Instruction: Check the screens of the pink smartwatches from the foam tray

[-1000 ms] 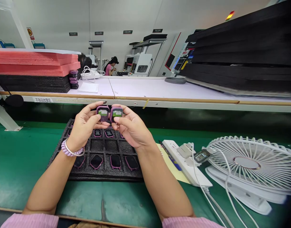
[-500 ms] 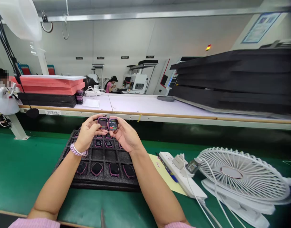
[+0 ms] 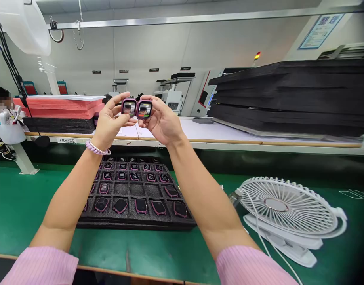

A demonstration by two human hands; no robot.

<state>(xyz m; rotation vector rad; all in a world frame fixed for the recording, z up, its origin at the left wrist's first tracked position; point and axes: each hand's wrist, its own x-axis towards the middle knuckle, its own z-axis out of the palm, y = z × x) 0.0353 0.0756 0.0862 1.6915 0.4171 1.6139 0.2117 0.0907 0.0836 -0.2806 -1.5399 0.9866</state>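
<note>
Two purple-framed smartwatch cases are held up side by side, screens towards me, above the level of the shelf. My left hand (image 3: 112,120) grips the left smartwatch (image 3: 129,107) between thumb and fingers. In my right hand (image 3: 162,120) is the right smartwatch (image 3: 144,109), pinched at its outer edge; the two cases meet or nearly meet. Both screens show reflections and some coloured display. Below the hands, a black foam tray (image 3: 134,223) lies on the green bench, with rows of similar watches (image 3: 140,206) in its compartments and a few vacant slots in the middle.
A white fan (image 3: 277,209) lies on the right of the bench, its cable running forward. Above the bench runs a white shelf (image 3: 193,132), bearing stacked black foam (image 3: 288,99) at right and red foam sheets (image 3: 57,107) at left. A person (image 3: 2,103) is at far left.
Both hands have risen with the two watches, from just above the tray to above the shelf edge. More of the tray shows now. My right forearm now covers the power strip.
</note>
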